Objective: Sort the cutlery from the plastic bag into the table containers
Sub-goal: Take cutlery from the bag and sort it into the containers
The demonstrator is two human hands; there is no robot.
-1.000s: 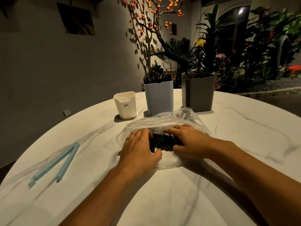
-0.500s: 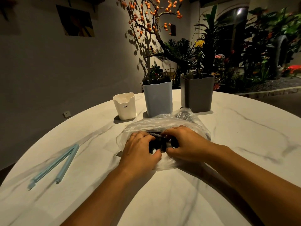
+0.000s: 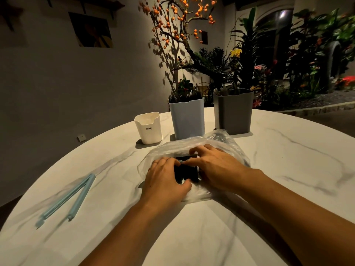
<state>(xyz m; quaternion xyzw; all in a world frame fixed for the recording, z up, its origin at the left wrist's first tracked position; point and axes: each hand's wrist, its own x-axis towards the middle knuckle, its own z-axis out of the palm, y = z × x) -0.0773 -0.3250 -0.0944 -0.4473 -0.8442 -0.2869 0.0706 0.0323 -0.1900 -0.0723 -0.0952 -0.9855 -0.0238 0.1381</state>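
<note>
Hands are working at the middle of the round white marble-patterned table [image 3: 269,169], both buried in the crinkled clear plastic bag [image 3: 226,144] lying there. The left hand [image 3: 165,177] is lying across the near left side of the bag, fingers curling around a dark bundle of black cutlery [image 3: 185,172] that is showing between the two hands, thumb tucking in under its near edge. The right hand [image 3: 215,167] is coming in from the other side, fingers bending over the top of the same bundle and pinching at the film there. Whether the bundle is fully out of the bag or sitting in its mouth, I cannot tell; the plastic is bunching all around it.

Just behind the bag, three containers are standing in a row. The tall light blue plastic container [image 3: 187,118] is holding dark upright pieces whose tips are poking above its rim. To its right the tall grey plastic container [image 3: 233,110] is also showing items above the rim, too dim to identify. To the left, the short white plastic cup [image 3: 148,128] with small printed lettering is standing near the table's far edge.

Well apart on the left, a pale blue hinged bag-sealing clip [image 3: 71,198] is lying open in a V.
</note>
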